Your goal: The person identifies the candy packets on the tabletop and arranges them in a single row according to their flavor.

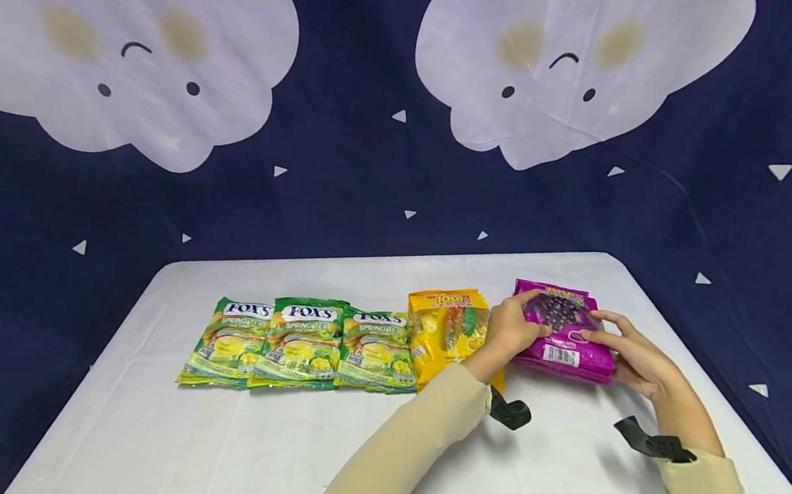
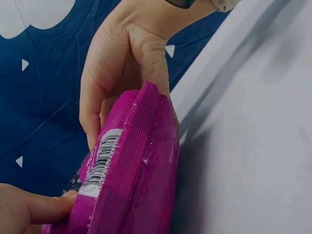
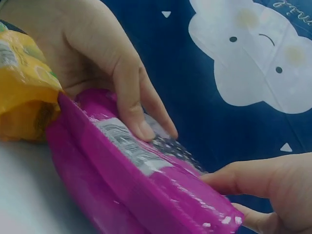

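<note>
Both hands hold a purple candy bag at the right end of the table. My left hand grips its left side, with the thumb on the front above a white barcode label. On the opposite side, my right hand pinches the bag's right edge, some fingers hidden behind it. The bag's clear window shows dark pieces. In the left wrist view, the purple bag appears tilted, its crimped end seam facing the camera. A yellow candy bag lies just left of it, partly covered by my left hand and forearm.
Three green Fox's Spring Tea bags lie in a row left of the yellow bag, their edges overlapping or touching. They rest on a white-covered table. Behind it hangs a dark blue cloth printed with clouds and small triangles.
</note>
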A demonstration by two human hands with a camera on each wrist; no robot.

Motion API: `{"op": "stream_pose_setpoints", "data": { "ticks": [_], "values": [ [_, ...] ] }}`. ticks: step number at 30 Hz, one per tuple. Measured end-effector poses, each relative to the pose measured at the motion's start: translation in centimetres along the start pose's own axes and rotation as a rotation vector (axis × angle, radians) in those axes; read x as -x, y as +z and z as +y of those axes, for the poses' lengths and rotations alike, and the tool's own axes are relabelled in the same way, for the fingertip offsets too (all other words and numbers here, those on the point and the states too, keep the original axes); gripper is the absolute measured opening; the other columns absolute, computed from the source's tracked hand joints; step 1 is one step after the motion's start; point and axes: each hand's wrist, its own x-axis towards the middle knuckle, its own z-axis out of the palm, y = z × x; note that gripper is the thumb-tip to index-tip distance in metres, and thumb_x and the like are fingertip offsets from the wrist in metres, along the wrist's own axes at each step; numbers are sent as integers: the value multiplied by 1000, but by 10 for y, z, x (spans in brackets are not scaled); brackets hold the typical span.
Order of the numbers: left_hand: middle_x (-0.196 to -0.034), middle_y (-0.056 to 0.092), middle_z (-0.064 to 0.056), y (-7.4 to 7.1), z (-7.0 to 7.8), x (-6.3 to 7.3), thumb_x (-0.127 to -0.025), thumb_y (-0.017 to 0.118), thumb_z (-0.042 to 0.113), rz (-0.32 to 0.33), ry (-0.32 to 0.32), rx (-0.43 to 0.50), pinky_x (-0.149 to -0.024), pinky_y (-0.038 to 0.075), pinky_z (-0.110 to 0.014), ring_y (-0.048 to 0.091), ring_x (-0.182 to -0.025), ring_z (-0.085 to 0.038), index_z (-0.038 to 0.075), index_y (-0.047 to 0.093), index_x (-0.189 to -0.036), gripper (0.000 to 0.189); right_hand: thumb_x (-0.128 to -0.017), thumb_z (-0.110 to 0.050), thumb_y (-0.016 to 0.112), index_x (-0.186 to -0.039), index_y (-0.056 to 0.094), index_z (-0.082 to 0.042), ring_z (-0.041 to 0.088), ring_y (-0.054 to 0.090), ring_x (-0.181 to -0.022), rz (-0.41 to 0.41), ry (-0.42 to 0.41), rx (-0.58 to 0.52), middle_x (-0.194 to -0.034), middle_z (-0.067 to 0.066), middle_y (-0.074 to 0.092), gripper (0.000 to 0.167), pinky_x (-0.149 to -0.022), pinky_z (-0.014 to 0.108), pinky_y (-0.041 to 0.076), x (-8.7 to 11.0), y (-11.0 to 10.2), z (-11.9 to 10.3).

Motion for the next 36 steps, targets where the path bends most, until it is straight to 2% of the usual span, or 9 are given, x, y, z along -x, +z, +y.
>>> {"op": "stream_pose_setpoints", "data": {
  "ticks": [3,6,9,17,25,26,32,33,36],
  "values": [
    [-122,65,1,-2,-1,4,-70,88,19,6,22,22,-93,45,-29,59,-114,-19,29,64,-128,63,-98,-14,56,-125,40,-33,14,62,-86,-6,-17,-53,-119,15,44,37,-72,31,55,4,2,2],
    [-123,65,3,-5,-3,9,-70,88,18,14,40,57,-92,46,-29,58,-114,-17,30,65,-128,64,-99,-9,54,-126,40,-32,16,66,-82,-35,-50,-124,-103,6,61,37,-67,30,56,7,3,5],
    [-123,64,4,-7,-5,14,-70,89,19,15,61,105,-92,46,-29,58,-114,-17,30,65,-127,63,-100,-4,50,-126,42,-29,17,68,-79,-82,-104,-162,-94,5,68,38,-64,31,57,9,3,9],
    [-128,61,3,-13,-12,29,-74,86,20,16,91,206,-96,44,-28,55,-118,-15,28,63,-130,62,-98,1,50,-133,44,-26,18,66,-91,-118,-173,-140,-112,2,55,45,-73,34,56,15,6,11],
    [-131,59,-1,-20,-22,40,-78,82,17,8,157,317,-93,43,-21,53,-117,-9,26,63,-130,56,-97,7,47,-135,46,-24,22,66,-95,-175,-203,-178,-115,1,57,49,-75,37,56,20,10,11],
    [-131,59,-1,-21,-23,41,-79,81,16,4,161,330,-92,43,-20,53,-116,-8,26,63,-130,55,-97,7,47,-135,46,-24,22,66,-95,-177,-204,-177,-115,1,57,49,-75,37,56,20,10,11],
    [-128,61,-3,-25,-29,48,-86,72,15,-5,177,345,-68,48,-18,57,-82,-3,26,63,-130,47,-96,6,49,-138,46,-25,22,64,-98,-156,-179,-152,-118,-2,55,52,-77,39,56,20,13,11],
    [-128,61,-4,-25,-30,49,-86,71,15,-10,174,348,-66,48,-17,57,-81,-2,27,63,-130,46,-96,5,50,-139,46,-26,22,64,-98,-146,-172,-147,-118,-3,55,53,-78,39,55,20,14,11],
    [-129,60,-4,-25,-32,51,-87,69,14,-28,155,376,-73,49,-14,61,-92,-1,27,62,-131,46,-96,4,52,-140,47,-26,21,64,-99,-126,-156,-145,-118,-3,53,54,-79,39,55,20,15,10]
  ]
}}
